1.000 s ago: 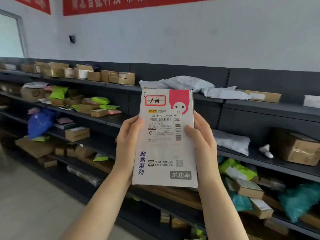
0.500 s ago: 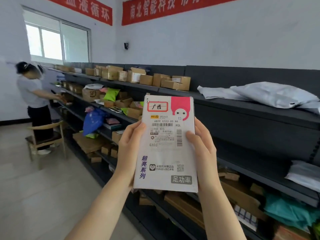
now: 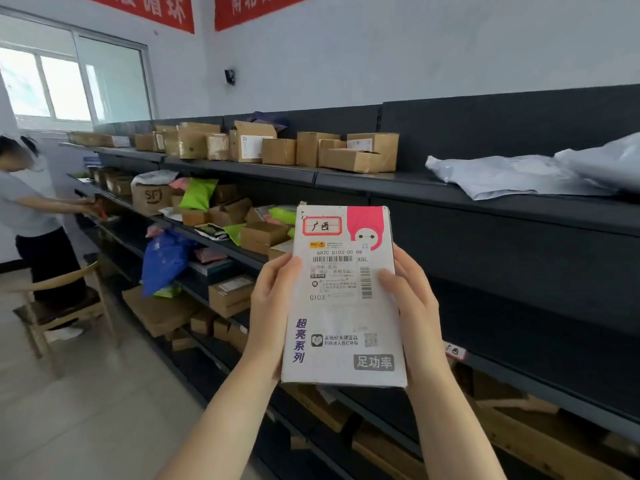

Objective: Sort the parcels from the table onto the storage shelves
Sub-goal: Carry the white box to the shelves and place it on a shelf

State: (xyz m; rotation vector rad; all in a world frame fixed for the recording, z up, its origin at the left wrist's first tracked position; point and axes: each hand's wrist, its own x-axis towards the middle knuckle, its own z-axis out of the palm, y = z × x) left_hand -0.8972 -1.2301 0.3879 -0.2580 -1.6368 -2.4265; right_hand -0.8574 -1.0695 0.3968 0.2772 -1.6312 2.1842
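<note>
I hold a flat white parcel (image 3: 343,306) upright in front of me, its shipping label and a red-framed tag facing me. My left hand (image 3: 272,306) grips its left edge and my right hand (image 3: 414,306) grips its right edge. Behind it runs the dark storage shelving (image 3: 485,202), with several tiers. A small red-framed label (image 3: 454,350) sits on a shelf edge just right of my right hand. The shelf bay directly behind the parcel looks bare.
Cardboard boxes (image 3: 360,152) line the top shelf to the left, grey mailer bags (image 3: 519,176) lie on it to the right. Lower tiers at left hold boxes, green bags and a blue bag (image 3: 166,258). A person (image 3: 31,216) and a wooden chair (image 3: 62,306) stand at far left.
My view has swung left along the shelving while both hands keep the parcel in the same grip; the window, the other person and the chair have come into view.
</note>
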